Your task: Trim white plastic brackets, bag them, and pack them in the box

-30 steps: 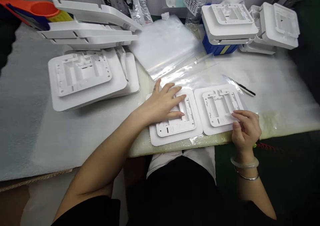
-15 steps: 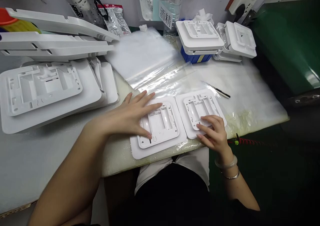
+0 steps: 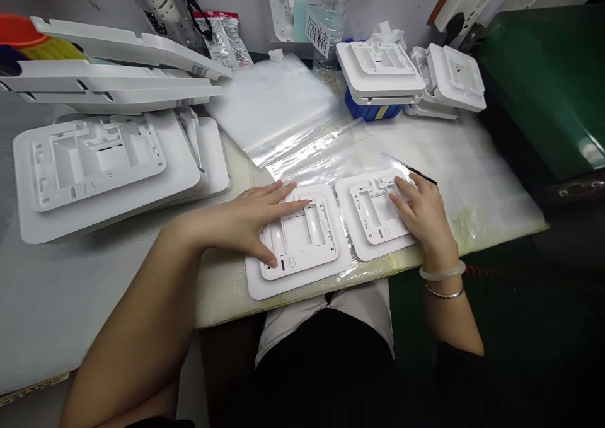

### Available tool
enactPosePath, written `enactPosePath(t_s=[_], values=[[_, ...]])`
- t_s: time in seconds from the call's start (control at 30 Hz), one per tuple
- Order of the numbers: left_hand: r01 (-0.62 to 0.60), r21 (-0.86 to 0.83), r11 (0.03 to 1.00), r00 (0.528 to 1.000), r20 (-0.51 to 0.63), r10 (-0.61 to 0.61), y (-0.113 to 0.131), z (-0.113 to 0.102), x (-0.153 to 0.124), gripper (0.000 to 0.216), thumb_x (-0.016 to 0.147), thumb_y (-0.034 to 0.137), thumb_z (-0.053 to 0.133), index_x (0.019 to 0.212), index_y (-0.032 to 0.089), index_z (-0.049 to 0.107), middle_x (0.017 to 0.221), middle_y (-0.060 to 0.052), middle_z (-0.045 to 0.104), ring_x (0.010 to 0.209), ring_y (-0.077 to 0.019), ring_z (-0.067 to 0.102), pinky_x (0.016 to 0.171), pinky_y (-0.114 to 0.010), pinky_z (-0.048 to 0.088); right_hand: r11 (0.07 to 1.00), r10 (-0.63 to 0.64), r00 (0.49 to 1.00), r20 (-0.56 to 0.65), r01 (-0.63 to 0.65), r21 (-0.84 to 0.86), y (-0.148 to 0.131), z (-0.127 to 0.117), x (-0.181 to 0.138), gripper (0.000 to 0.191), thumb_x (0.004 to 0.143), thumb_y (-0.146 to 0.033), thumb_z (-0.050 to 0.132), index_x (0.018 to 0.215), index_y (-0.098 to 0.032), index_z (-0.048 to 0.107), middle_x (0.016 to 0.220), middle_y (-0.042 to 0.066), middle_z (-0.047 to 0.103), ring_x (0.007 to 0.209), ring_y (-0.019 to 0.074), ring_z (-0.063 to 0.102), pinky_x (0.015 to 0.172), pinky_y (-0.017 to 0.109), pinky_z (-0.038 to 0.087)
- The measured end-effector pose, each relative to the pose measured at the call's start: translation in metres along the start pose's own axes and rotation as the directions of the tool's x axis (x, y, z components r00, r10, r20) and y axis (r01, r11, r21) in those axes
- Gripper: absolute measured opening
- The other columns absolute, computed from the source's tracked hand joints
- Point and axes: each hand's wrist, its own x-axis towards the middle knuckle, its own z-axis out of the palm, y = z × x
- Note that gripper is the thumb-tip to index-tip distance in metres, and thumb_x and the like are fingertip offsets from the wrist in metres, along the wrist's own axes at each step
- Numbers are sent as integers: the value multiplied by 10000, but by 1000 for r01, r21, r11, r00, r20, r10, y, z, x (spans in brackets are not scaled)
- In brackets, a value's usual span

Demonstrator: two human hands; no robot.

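I see the left hand (image 3: 253, 223), fingers spread apart, lying across the left panel (image 3: 302, 248), and the right hand (image 3: 423, 214), gripping or not I can't tell, over the right panel (image 3: 371, 221), seemingly steadying both flat on the desk (image 3: 222, 289).

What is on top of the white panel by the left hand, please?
A raised slotted frame shows on that white panel; the left hand covers its upper-left part, so that surface cannot be seen.
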Motion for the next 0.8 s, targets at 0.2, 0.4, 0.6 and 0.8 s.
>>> enactPosePath(t_s=[0.2,0.4,0.6,0.8], values=[[28,-21,999,999,15,-28,7,0,0,1081,666,645,737,1557,404,174,1666,-74,1,1510,-430,97,1161,-554,233,992,-60,998,-34,63,111,-3,3,-5,502,997,-553,376,1332,-239,581,1383,133,523,1257,332,498,1039,567,435],[7,-37,999,1000,22,-6,5,0,0,1040,705,684,681,1561,402,163,1672,-54,-17,1518,-412,76,1174,-534,200,951,-242,960,-139,263,162,-25,-14,-32,494,984,-427,489,1456,-309,404,1451,123,434,1332,322,442,1077,542,419],[40,-70,997,999,8,-39,9,-9,-3,849,876,667,475,1580,296,179,1669,-73,81,1513,-342,170,1186,-476,230,927,-342,932,-117,355,117,-29,-11,-55,731,871,-512,674,1485,-331,322,1476,140,403,1329,363,436,1085,627,350],[54,-73,996,999,-1,-54,8,-12,-4,785,898,616,467,1570,285,232,1657,-74,161,1493,-339,235,1176,-473,266,929,-334,935,-116,347,124,-24,0,-62,755,831,-538,714,1463,-305,374,1476,155,413,1340,371,423,1098,637,308]])
